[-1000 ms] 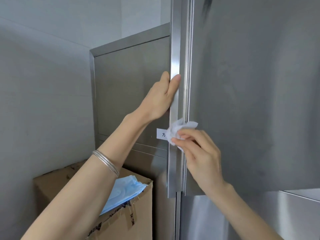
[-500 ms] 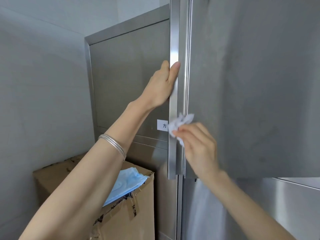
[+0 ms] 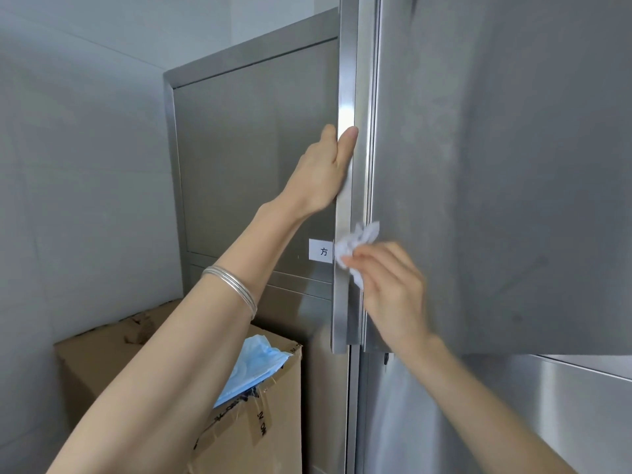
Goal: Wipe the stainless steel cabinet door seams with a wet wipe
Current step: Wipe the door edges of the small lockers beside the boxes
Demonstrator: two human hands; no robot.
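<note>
**Head view.** We see two stainless steel cabinet doors from below: the left door (image 3: 260, 148), swung partly open, and the right door (image 3: 496, 165) nearer to us. The vertical seam (image 3: 368, 131) runs between their edges. The left grip (image 3: 321, 172), a bare hand wearing a bracelet (image 3: 232, 285) at the wrist, lies with its fingers straight and together against the left door's edge strip (image 3: 345, 80), steadying it. The right grip (image 3: 393, 295) pinches a crumpled wet wipe (image 3: 355, 244) between its curled fingertips and thumb. The wipe is pressed onto the seam in the lower part of the doors, just right of a small white label (image 3: 320, 251). The right grip is motion-blurred. A cardboard box (image 3: 260, 422) with a blue sheet (image 3: 253, 371) on top stands lower left.

We judge three risks:

- The bunched wipe may ride over the seam's lips without reaching into the groove.
- If the left grip eases off, the open door could swing and nip the fingers of the right grip.
- The wipe may catch and lift the label's corner.
</note>
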